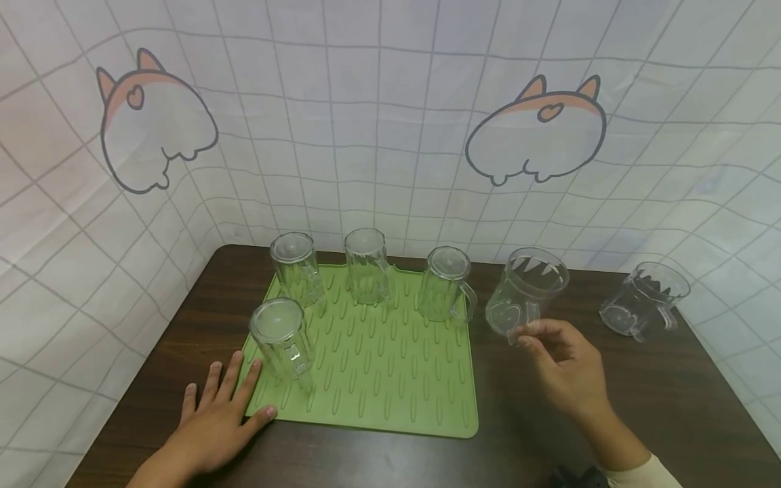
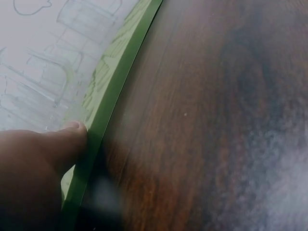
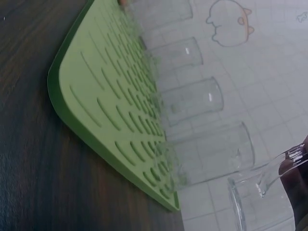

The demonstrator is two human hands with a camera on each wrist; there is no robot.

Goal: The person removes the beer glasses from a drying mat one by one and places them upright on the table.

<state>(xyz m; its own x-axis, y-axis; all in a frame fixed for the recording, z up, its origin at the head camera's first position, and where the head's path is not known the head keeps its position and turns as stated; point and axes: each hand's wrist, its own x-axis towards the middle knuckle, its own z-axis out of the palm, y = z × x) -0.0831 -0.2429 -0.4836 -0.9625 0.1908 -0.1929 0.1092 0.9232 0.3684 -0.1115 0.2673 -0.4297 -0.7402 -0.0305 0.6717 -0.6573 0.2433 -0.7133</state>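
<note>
My right hand [image 1: 567,366] pinches the handle of a clear mug [image 1: 518,288] just right of the green drying mat [image 1: 390,379]. That mug's open mouth faces up; whether its base touches the table cannot be told. In the right wrist view the held mug [image 3: 262,199] shows only partly. My left hand [image 1: 210,427] lies with fingers spread over the mat's front left corner, and its thumb [image 2: 67,142] rests on the mat's edge. Several clear mugs stand upside down on the mat, among them one [image 1: 281,332] near the left fingers and one [image 1: 445,285] at the back right.
Another clear mug [image 1: 647,298] stands mouth up at the far right of the dark wooden table [image 1: 671,407]. A white grid-patterned cloth [image 1: 390,135] hangs behind and at both sides. Something dark [image 1: 576,476] shows at the bottom edge by the right sleeve.
</note>
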